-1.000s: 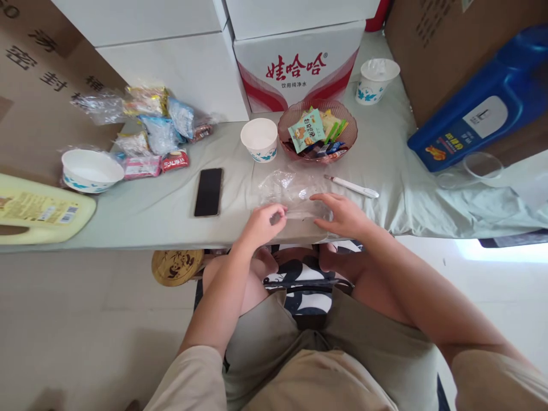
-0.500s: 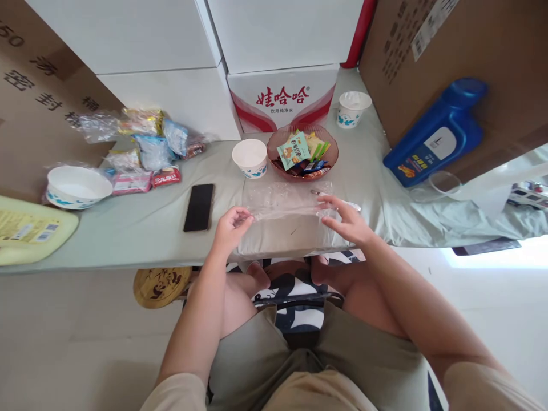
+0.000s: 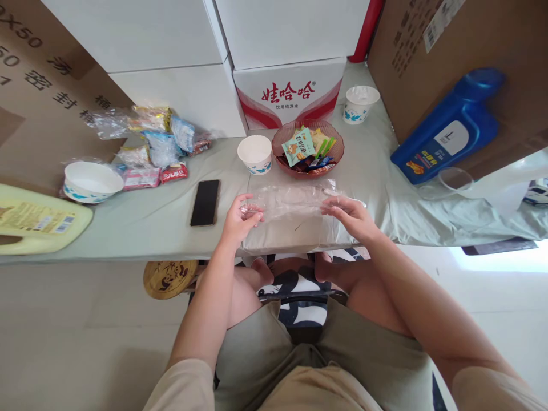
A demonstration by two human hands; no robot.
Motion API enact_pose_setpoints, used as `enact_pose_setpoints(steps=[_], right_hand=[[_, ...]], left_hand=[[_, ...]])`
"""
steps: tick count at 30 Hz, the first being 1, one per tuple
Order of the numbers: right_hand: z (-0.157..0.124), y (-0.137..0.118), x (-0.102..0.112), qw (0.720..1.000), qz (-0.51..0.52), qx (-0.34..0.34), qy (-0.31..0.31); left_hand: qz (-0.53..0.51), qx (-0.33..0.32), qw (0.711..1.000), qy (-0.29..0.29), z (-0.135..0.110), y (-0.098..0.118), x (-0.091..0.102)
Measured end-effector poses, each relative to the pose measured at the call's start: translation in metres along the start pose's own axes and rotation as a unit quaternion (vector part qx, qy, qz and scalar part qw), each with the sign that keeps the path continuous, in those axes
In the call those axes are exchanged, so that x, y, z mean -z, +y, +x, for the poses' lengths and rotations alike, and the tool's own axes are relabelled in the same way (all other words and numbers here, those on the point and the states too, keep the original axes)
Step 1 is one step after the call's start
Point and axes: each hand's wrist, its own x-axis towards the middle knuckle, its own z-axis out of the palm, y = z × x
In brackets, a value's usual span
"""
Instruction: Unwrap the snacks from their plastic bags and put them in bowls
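A clear plastic bag [image 3: 291, 202] stretches between my two hands, low over the covered table. At its left end, my left hand [image 3: 243, 220] has thumb and curled fingers closed on the film. The other end is pinched by my right hand [image 3: 349, 214], whose fingers are drawn together against the thumb. The bag looks creased and flattened, and its exact edges are hard to make out. Just beyond it stand a white paper cup [image 3: 256, 153] with a blue pattern and a reddish glass bowl [image 3: 280, 134] of small wrapped snacks.
A black phone [image 3: 205, 203] lies to the left. Behind it are several bagged snacks [image 3: 165, 149] and a paper bowl [image 3: 88, 181]. At right stand another paper cup [image 3: 357, 108], a blue bottle [image 3: 449, 128] and a clear plastic cup [image 3: 456, 180]. Cartons rise along the back.
My right hand's spread fingers have come together on the bag's right end. The bag is gathered more between my hands. The view has shifted slightly.
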Motion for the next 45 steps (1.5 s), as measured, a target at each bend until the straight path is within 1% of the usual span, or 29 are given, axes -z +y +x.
enact_pose_setpoints(steps=[3,6,9,13,15,18,20,24,26,28,31,33,34,36,39,42,45], right_hand=[[0.002,-0.001,-0.004,0.998,-0.029,-0.012,0.057],[0.007,-0.001,-0.006,0.992,0.007,-0.060,0.111],[0.010,0.002,-0.005,0.984,0.043,-0.103,0.137],[0.012,0.003,-0.005,0.982,0.038,-0.100,0.159],[0.014,0.004,-0.006,0.977,0.033,-0.113,0.177],[0.018,0.004,-0.006,0.970,0.022,-0.143,0.197],[0.020,0.006,-0.005,0.967,-0.009,-0.153,0.202],[0.021,0.011,-0.003,0.964,-0.111,-0.139,0.197],[0.021,0.013,-0.003,0.961,-0.148,-0.131,0.195],[0.021,0.013,-0.003,0.957,-0.161,-0.134,0.198],[0.021,0.011,-0.004,0.954,-0.157,-0.151,0.204],[0.021,0.010,-0.003,0.954,-0.148,-0.161,0.203],[0.021,0.010,-0.003,0.954,-0.148,-0.161,0.203],[0.020,0.012,-0.001,0.953,-0.165,-0.150,0.205],[0.019,0.017,0.000,0.947,-0.222,-0.112,0.204],[0.015,0.021,0.000,0.945,-0.254,-0.074,0.192],[0.013,0.020,-0.001,0.954,-0.232,-0.065,0.176]], left_hand=[[-0.011,-0.006,1.000,0.009,-0.001,0.003,-0.003],[-0.035,-0.001,0.999,0.032,0.001,0.003,-0.003],[-0.040,0.003,0.997,0.065,0.005,0.000,-0.003],[-0.011,-0.026,0.995,0.093,0.009,-0.005,-0.007],[-0.006,-0.038,0.997,0.073,0.008,-0.006,-0.010],[0.028,-0.021,0.999,0.010,0.004,-0.006,-0.015],[0.050,-0.008,0.999,0.002,0.002,-0.006,-0.018],[0.024,0.005,0.999,0.045,0.004,-0.009,-0.023],[0.023,0.020,0.998,0.048,0.004,-0.009,-0.024],[0.012,0.034,0.999,0.023,0.001,-0.008,-0.023],[-0.003,0.028,0.998,-0.051,-0.004,-0.006,-0.020],[0.005,0.018,0.997,-0.069,-0.008,-0.006,-0.020],[0.011,0.018,0.998,-0.064,-0.008,-0.006,-0.021],[0.024,0.030,0.999,-0.036,-0.009,-0.006,-0.022],[0.063,0.047,0.997,-0.012,-0.010,-0.007,-0.022],[0.093,0.029,0.995,-0.004,-0.013,-0.008,-0.021],[0.047,0.007,0.998,0.029,-0.012,-0.011,-0.021]])
